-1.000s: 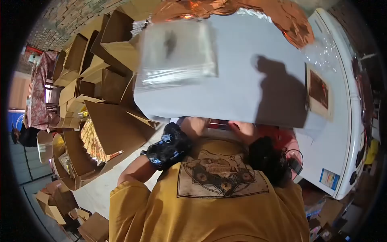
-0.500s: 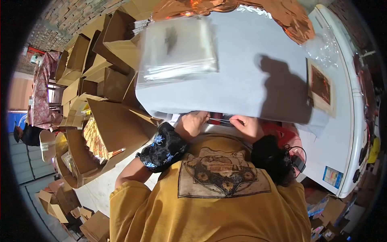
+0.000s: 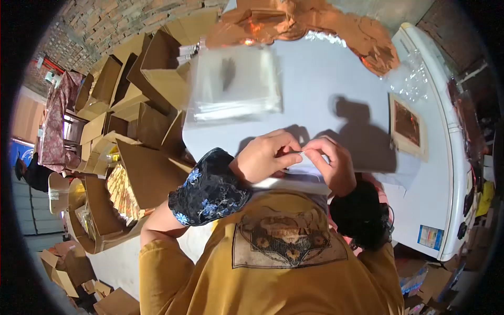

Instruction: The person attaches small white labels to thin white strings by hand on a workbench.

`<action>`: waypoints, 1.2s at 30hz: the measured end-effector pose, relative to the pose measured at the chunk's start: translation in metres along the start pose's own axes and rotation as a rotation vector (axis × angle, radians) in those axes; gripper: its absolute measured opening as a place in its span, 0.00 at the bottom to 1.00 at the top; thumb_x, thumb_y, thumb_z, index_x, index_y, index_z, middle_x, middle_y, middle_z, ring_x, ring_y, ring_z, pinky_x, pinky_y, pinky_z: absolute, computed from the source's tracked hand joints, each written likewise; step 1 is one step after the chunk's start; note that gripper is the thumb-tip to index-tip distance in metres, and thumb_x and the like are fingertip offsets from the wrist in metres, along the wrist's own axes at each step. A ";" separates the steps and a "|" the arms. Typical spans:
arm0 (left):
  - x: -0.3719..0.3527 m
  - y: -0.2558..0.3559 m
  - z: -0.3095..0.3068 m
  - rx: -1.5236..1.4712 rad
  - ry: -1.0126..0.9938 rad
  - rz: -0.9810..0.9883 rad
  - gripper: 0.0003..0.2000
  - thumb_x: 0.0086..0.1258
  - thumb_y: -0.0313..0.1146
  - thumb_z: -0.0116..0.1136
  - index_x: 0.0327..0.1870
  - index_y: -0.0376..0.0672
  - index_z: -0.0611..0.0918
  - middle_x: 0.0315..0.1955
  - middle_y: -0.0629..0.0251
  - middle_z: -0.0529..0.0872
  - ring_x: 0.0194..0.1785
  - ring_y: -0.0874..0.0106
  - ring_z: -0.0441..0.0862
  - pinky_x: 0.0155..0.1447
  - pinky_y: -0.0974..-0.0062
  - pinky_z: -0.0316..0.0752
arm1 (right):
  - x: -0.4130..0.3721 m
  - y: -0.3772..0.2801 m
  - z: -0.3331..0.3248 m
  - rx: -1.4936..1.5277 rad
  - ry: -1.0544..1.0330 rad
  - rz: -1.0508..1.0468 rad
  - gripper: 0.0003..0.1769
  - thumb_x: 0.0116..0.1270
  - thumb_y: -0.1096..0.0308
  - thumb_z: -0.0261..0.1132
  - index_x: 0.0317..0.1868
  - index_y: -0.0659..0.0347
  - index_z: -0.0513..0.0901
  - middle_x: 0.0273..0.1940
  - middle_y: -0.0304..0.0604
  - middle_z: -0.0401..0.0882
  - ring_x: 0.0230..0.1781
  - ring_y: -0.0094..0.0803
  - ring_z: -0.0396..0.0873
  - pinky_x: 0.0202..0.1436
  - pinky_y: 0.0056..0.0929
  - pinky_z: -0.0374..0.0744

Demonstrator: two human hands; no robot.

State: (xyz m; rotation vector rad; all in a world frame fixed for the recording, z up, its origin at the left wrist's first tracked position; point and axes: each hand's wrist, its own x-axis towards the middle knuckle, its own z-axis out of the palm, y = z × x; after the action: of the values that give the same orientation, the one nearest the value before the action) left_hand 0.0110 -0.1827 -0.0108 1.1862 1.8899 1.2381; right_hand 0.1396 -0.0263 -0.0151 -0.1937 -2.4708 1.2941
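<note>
Bright, hard light on the worktop, dim toward the edges.
Strong light falls from behind the wearer, throwing a crisp-edged dark shadow (image 3: 362,131) across the pale tabletop (image 3: 315,89); left hand (image 3: 269,157) and right hand (image 3: 334,164) well lit, smaller shadows just beyond them. Orange glints on the copper-coloured foil (image 3: 299,21), white glare along the clear plastic sleeves (image 3: 236,84), which look smeared and soft. Wide-angle view bends the white appliance (image 3: 443,131) into a curve; corners sink to black, far clutter low in detail.
</note>
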 end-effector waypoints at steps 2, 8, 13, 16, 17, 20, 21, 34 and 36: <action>0.015 0.013 -0.011 -0.074 -0.039 -0.022 0.06 0.68 0.30 0.61 0.36 0.37 0.78 0.27 0.75 0.75 0.32 0.84 0.68 0.36 0.84 0.68 | 0.019 -0.012 -0.007 0.053 0.061 -0.108 0.04 0.65 0.75 0.62 0.39 0.67 0.79 0.36 0.45 0.80 0.35 0.30 0.80 0.40 0.26 0.78; 0.043 0.040 -0.053 -0.154 -0.078 0.069 0.06 0.71 0.32 0.57 0.35 0.40 0.76 0.26 0.79 0.74 0.30 0.88 0.66 0.33 0.88 0.63 | 0.055 -0.029 -0.013 0.579 -0.015 0.016 0.09 0.75 0.67 0.50 0.45 0.64 0.70 0.37 0.40 0.75 0.42 0.28 0.78 0.50 0.31 0.78; 0.048 0.065 -0.081 -0.288 -0.047 0.039 0.05 0.71 0.33 0.55 0.36 0.42 0.77 0.25 0.80 0.74 0.27 0.88 0.67 0.29 0.88 0.63 | 0.083 -0.027 0.000 0.973 -0.201 0.194 0.13 0.78 0.59 0.45 0.43 0.61 0.68 0.35 0.37 0.72 0.39 0.31 0.79 0.53 0.33 0.78; 0.048 0.066 -0.095 -0.154 0.016 0.003 0.05 0.70 0.34 0.55 0.36 0.43 0.77 0.25 0.79 0.75 0.27 0.88 0.70 0.29 0.88 0.64 | 0.090 -0.028 0.001 1.064 -0.336 0.193 0.13 0.76 0.58 0.48 0.41 0.60 0.70 0.32 0.35 0.69 0.32 0.26 0.76 0.47 0.30 0.78; 0.047 0.064 -0.099 -0.107 0.033 -0.021 0.05 0.69 0.34 0.55 0.36 0.43 0.77 0.25 0.79 0.75 0.27 0.88 0.70 0.29 0.89 0.64 | 0.092 -0.030 -0.001 0.988 -0.315 0.198 0.13 0.76 0.58 0.50 0.40 0.60 0.71 0.30 0.34 0.68 0.29 0.24 0.73 0.43 0.28 0.78; 0.043 0.054 -0.103 -0.165 0.060 -0.010 0.05 0.71 0.34 0.54 0.39 0.43 0.76 0.30 0.76 0.76 0.32 0.86 0.72 0.33 0.86 0.68 | 0.100 -0.034 -0.007 0.794 -0.256 0.197 0.13 0.73 0.59 0.54 0.37 0.61 0.74 0.23 0.30 0.64 0.23 0.18 0.66 0.32 0.21 0.75; 0.040 0.050 -0.102 -0.197 0.093 0.001 0.05 0.71 0.34 0.54 0.40 0.43 0.76 0.32 0.75 0.76 0.33 0.85 0.72 0.34 0.86 0.69 | 0.103 -0.035 -0.010 0.749 -0.264 0.193 0.13 0.73 0.59 0.54 0.37 0.61 0.74 0.24 0.30 0.65 0.24 0.18 0.67 0.31 0.22 0.75; 0.043 0.056 -0.083 0.939 0.357 0.700 0.19 0.53 0.27 0.56 0.49 0.39 0.78 0.28 0.64 0.73 0.36 0.66 0.76 0.39 0.72 0.73 | 0.120 -0.040 -0.028 0.444 -0.355 0.147 0.08 0.71 0.70 0.49 0.42 0.66 0.72 0.31 0.37 0.73 0.27 0.21 0.74 0.35 0.24 0.78; 0.050 0.057 -0.080 1.008 0.362 0.737 0.12 0.53 0.29 0.55 0.38 0.36 0.76 0.29 0.63 0.72 0.34 0.65 0.74 0.40 0.70 0.72 | 0.122 -0.029 -0.027 0.506 -0.333 0.161 0.08 0.72 0.70 0.49 0.41 0.66 0.72 0.32 0.38 0.73 0.28 0.22 0.74 0.36 0.24 0.78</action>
State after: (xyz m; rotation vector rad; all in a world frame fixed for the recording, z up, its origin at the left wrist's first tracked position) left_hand -0.0563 -0.1597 0.0732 2.4810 2.5679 0.8025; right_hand 0.0365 0.0115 0.0515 -0.0507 -2.3140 2.1185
